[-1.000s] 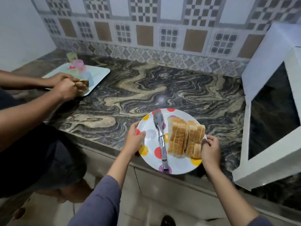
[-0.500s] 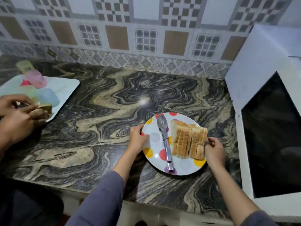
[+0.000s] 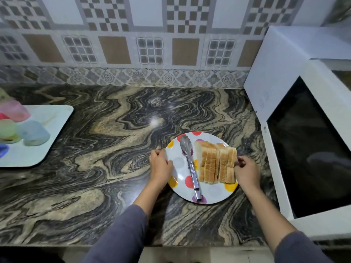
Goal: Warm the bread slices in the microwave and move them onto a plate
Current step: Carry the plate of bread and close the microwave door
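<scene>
Head view: round polka-dot plate, marbled counter

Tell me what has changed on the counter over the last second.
The polka-dot plate went from overhanging the counter edge to lying fully on the marble. The second person's hands by the white tray are gone. Unchanged: left hand and right hand grip the rim; bread slices and tongs stay put.

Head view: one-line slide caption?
Both hands, left hand and right hand, grip a polka-dot plate of bread slices and tongs beside a closed microwave.
</scene>
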